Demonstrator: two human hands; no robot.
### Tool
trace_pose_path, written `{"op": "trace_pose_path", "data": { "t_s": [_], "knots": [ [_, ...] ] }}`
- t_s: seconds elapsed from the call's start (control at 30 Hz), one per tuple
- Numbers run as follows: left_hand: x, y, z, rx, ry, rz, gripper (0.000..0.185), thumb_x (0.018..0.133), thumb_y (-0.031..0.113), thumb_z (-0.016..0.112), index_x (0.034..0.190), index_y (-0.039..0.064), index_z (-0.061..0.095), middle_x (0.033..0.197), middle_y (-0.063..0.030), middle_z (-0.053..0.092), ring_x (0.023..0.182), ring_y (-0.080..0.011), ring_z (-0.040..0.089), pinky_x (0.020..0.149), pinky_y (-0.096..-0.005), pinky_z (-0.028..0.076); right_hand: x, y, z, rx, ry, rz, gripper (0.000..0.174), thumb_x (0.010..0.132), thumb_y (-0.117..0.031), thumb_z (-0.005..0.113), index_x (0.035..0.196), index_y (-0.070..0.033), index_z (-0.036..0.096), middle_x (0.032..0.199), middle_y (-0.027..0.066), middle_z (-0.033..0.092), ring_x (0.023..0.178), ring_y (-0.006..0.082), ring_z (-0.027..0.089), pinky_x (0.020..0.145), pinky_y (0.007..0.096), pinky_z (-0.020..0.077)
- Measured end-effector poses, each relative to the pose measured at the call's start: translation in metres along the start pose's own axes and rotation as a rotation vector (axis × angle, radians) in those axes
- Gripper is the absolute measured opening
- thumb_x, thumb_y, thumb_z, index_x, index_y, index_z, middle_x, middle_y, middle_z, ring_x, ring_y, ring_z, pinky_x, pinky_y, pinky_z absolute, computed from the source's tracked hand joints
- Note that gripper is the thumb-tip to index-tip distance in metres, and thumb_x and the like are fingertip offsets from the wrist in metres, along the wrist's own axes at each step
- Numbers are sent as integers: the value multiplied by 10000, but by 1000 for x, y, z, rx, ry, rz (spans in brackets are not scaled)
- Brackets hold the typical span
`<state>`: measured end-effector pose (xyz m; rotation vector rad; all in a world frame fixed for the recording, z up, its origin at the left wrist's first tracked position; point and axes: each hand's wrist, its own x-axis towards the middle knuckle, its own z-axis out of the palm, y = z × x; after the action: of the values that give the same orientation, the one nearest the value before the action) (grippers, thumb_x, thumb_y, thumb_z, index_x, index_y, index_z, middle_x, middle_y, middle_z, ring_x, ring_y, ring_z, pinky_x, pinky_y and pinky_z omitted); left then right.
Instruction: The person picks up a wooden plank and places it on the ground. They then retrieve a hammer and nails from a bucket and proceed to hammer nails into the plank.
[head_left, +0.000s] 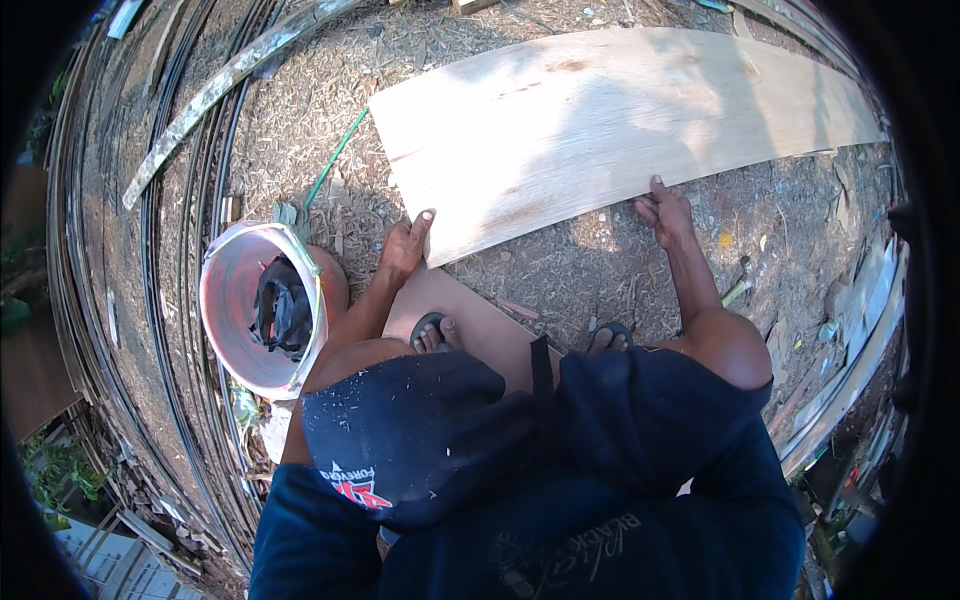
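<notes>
A long, pale plywood sheet (585, 135) lies across the view in front of me, partly in sun and partly in shade. My left hand (406, 244) grips its near left corner, with the thumb on the edge. My right hand (666, 210) holds the near long edge farther along, thumb on top and fingers below. Under my left foot, a second, reddish-brown board (442, 296) reaches out towards the sheet's near corner. A hammer (739, 285) lies on the ground to the right of my right forearm.
A plastic bucket (217, 322) with a black plastic bag (283, 307) inside stands at my left. Long rods (154, 300) and a weathered plank (217, 90) lie beyond it. Wood scraps (862, 345) lie at the right. Shavings cover the ground. A green stick (336, 159) touches the sheet's left side.
</notes>
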<state>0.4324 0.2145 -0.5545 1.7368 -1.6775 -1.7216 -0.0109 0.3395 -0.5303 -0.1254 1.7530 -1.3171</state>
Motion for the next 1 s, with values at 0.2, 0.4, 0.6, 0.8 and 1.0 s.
{"op": "trace_pose_path", "data": {
  "t_s": [0.2, 0.4, 0.6, 0.8, 1.0],
  "knots": [
    [1, 14, 9, 134, 42, 60, 731, 944, 571, 512, 1020, -146, 629, 884, -253, 666, 875, -286, 637, 812, -384, 486, 9, 3, -5, 61, 92, -78, 317, 965, -252, 602, 1022, 44, 503, 975, 166, 620, 766, 190, 660, 616, 223, 615],
    [-1, 25, -5, 242, -96, -104, 717, 921, 609, 531, 909, -99, 646, 782, -160, 641, 751, -206, 592, 705, -366, 481, 5, -1, -5, -35, 65, -81, 318, 970, -236, 589, 1002, 73, 520, 990, 202, 628, 866, 247, 702, 621, 219, 625],
    [-14, 26, 0, 171, -191, -103, 574, 957, 500, 532, 907, -55, 666, 772, -100, 634, 697, -153, 539, 665, -331, 461, 1, -5, -3, -188, 131, -80, 304, 982, -233, 565, 987, 70, 537, 926, 193, 641, 848, 220, 706, 581, 185, 607],
    [-19, 18, 6, -45, -144, -105, 597, 943, 492, 555, 1011, -94, 648, 877, -137, 657, 791, -170, 560, 739, -327, 465, -2, -12, 5, -258, 43, -73, 344, 1010, -235, 503, 1113, 91, 537, 1000, 201, 649, 892, 240, 700, 651, 207, 618],
    [-10, 5, 8, 121, -110, -77, 727, 907, 606, 549, 1036, -105, 632, 935, -171, 640, 875, -232, 582, 835, -372, 466, 5, -8, 3, -170, 90, -54, 363, 1024, -224, 463, 1159, 109, 512, 1074, 221, 621, 935, 249, 688, 706, 216, 629]
  ]
}}
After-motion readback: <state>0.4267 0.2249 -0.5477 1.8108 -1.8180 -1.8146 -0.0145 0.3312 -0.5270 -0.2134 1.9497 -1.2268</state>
